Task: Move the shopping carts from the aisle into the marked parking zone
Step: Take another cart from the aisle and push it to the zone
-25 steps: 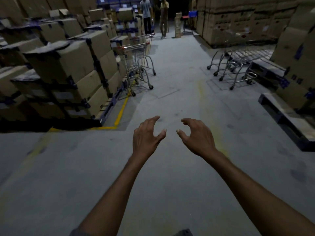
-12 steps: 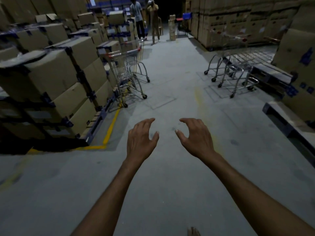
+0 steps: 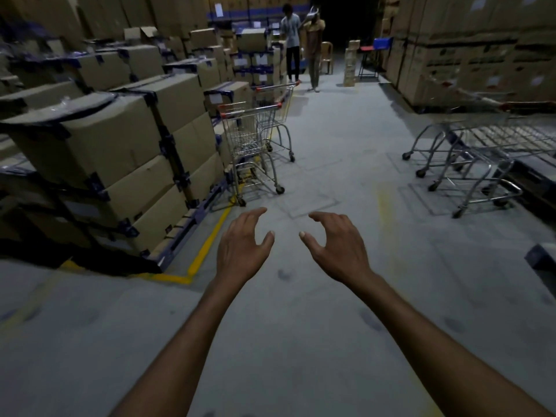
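Two wire shopping carts with red handles stand ahead on the left side of the aisle, the near cart (image 3: 251, 142) beside the boxes and a second cart (image 3: 278, 106) just behind it. Several nested carts (image 3: 469, 164) stand at the right over faint floor markings. My left hand (image 3: 240, 248) and my right hand (image 3: 338, 246) are stretched out in front of me over bare floor, fingers loosely curved, holding nothing, well short of the near cart.
Strapped cardboard boxes on pallets (image 3: 120, 164) line the left, edged by a yellow floor line (image 3: 207, 245). Tall box stacks (image 3: 469, 46) fill the right, with a low pallet (image 3: 541, 257) at the right edge. Two people (image 3: 304, 43) stand far down the aisle.
The view has advanced down the aisle, so the carts and boxes appear nearer. Both hands stay held out in front, empty, in much the same pose.
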`<action>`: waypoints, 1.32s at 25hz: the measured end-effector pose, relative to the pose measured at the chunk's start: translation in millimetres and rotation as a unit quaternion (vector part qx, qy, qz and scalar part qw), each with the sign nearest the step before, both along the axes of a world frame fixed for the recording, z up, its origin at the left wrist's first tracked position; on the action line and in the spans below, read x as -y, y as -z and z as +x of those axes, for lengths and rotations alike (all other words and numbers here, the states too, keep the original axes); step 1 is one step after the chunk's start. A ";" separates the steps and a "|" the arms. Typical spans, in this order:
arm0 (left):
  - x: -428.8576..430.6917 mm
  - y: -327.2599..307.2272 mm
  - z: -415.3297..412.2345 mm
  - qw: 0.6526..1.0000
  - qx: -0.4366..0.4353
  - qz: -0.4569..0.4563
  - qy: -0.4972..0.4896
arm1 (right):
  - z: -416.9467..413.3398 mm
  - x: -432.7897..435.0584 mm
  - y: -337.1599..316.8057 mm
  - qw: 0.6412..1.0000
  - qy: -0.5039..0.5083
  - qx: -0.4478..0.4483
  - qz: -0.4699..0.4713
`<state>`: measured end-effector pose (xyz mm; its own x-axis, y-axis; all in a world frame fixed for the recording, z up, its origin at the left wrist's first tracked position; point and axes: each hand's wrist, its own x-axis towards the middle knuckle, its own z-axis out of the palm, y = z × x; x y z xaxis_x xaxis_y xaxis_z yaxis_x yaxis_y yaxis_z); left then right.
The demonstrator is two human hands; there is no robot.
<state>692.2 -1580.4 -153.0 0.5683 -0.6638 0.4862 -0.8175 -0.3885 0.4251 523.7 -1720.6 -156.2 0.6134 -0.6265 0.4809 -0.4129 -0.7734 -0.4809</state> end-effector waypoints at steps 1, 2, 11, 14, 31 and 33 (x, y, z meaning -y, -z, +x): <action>15.4 1.9 17.2 1.000 0.001 -0.002 -0.006 | 18.6 16.1 0.8 1.000 -0.005 0.000 -0.001; 30.9 4.7 34.8 1.000 0.005 -0.004 -0.008 | 37.0 32.0 2.0 1.000 -0.009 0.000 -0.004; 196.6 8.8 232.1 1.000 -0.001 -0.014 0.024 | 229.0 188.9 -1.8 1.000 0.000 -0.001 0.005; 253.3 1.9 286.4 0.999 -0.001 -0.013 0.036 | 283.9 239.2 -10.0 1.000 0.013 0.005 0.007; 577.9 14.5 519.2 0.999 -0.043 -0.032 -0.005 | 548.7 591.3 4.8 0.996 -0.081 -0.021 0.020; 603.0 10.1 545.6 0.997 -0.061 -0.042 -0.022 | 584.0 622.4 -0.6 0.995 -0.099 -0.027 0.016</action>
